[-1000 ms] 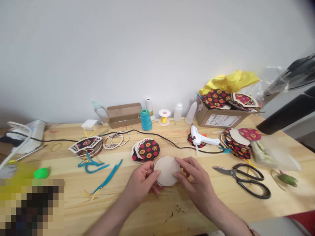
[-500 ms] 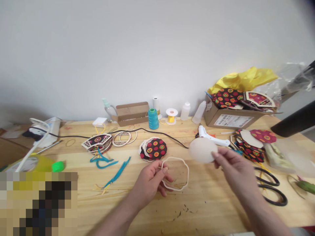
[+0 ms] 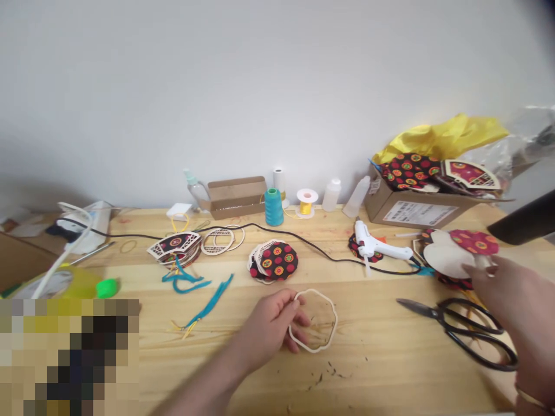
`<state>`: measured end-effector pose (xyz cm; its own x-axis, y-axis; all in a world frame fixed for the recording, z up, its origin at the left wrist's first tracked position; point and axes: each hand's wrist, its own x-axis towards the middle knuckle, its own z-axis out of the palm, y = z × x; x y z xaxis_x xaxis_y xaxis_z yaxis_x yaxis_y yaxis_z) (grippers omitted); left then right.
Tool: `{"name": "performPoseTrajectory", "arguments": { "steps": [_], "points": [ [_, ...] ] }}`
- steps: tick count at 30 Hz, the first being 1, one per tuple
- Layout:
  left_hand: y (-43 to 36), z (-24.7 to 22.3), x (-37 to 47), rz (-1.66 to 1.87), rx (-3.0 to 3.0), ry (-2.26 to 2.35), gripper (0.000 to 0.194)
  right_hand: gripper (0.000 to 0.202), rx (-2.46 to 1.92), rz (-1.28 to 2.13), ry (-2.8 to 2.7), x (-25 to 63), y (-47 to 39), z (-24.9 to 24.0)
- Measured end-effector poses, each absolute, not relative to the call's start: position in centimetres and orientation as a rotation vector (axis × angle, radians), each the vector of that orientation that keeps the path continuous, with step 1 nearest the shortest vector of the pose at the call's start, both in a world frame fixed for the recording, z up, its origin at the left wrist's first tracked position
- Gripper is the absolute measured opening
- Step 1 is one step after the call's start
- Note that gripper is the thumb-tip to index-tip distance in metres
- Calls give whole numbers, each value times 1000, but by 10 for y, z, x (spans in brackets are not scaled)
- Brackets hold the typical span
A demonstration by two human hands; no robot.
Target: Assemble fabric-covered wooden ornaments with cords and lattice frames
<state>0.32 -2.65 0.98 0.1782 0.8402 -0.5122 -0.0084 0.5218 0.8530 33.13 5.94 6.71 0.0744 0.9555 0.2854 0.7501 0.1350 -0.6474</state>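
My left hand (image 3: pixel 271 329) pinches the left edge of a thin scalloped wooden ring (image 3: pixel 318 342) that lies on the wooden table (image 3: pixel 373 370) in front of me. My right hand (image 3: pixel 515 303) is far out to the right, its fingers on the edge of a pale wooden disc (image 3: pixel 446 260), which rests over a stack of patterned fabric pieces (image 3: pixel 474 241). Black scissors (image 3: pixel 466 332) lie just below that hand.
A white glue gun (image 3: pixel 375 245) with its black cord lies mid-table. Round patterned fabric pieces (image 3: pixel 275 261), wooden frames (image 3: pixel 219 240), teal cords (image 3: pixel 203 300), thread spools (image 3: pixel 273 206), small bottles and two cardboard boxes (image 3: pixel 416 211) stand further back. A green cap (image 3: pixel 107 287) is at the left.
The disc has come out of the ring. My right hand carried it rightward to the fabric stack, while my left hand kept the ring on the table.
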Motion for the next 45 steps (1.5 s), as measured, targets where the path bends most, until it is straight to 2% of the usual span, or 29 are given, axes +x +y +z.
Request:
{"name": "performPoseTrajectory", "arguments": {
  "steps": [7,11,17,35,45],
  "points": [
    [-27,14,3,658,853,1238,36,23,-1495,366,-1982,233,55,62],
    [-26,18,4,654,874,1232,35,20,-1340,588,-2296,169,61,56],
    [-27,16,3,653,893,1215,33,20,-1474,597,-2465,106,83,45],
    [-27,17,2,641,919,1201,28,20,-1609,704,-2244,111,95,37],
    [-25,16,1,667,868,1194,29,20,-1553,957,-2003,161,104,46]
  ]
}}
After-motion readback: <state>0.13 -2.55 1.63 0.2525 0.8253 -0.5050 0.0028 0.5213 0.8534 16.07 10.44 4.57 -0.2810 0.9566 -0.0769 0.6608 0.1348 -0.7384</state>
